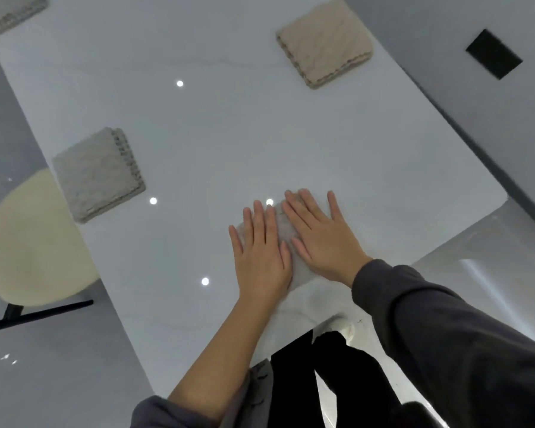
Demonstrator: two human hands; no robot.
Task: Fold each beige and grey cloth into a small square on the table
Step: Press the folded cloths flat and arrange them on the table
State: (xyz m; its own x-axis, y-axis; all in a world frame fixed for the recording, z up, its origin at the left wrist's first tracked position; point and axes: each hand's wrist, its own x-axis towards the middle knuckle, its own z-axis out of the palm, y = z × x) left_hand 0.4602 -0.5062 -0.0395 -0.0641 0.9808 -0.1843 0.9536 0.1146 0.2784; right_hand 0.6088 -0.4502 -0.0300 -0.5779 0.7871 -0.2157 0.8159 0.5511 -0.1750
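A small folded grey cloth (286, 234) lies near the table's front edge, mostly hidden under my hands. My left hand (261, 251) presses flat on its left part, fingers straight. My right hand (320, 233) presses flat on its right part, fingers spread. A stack of folded grey cloths (98, 174) sits at the table's left side. A stack of folded beige cloths (325, 41) sits at the far right. Another folded grey stack (14, 12) shows at the far left corner.
The white glossy table (198, 134) reflects ceiling lights. A cream round chair seat (28, 239) with black legs stands left of the table. A black rectangle (493, 54) lies on the grey floor to the right. The table's right front corner (501, 196) is near my right hand.
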